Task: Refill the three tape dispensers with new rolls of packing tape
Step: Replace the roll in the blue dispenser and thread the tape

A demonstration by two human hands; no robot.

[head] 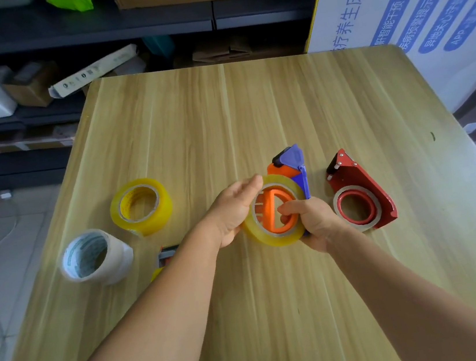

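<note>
At centre frame, our left hand point(236, 209) and right hand point(311, 219) grip a clear roll point(274, 210) seating on the blue-orange dispenser point(292, 164); the red dispenser point(359, 191), right, looks near-empty, two rolls waiting left.

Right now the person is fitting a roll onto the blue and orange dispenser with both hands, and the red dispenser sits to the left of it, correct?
Not quite. In the head view both hands, left hand and right hand, do hold the roll on the blue and orange dispenser, but the red dispenser sits to its right, not left.
</note>
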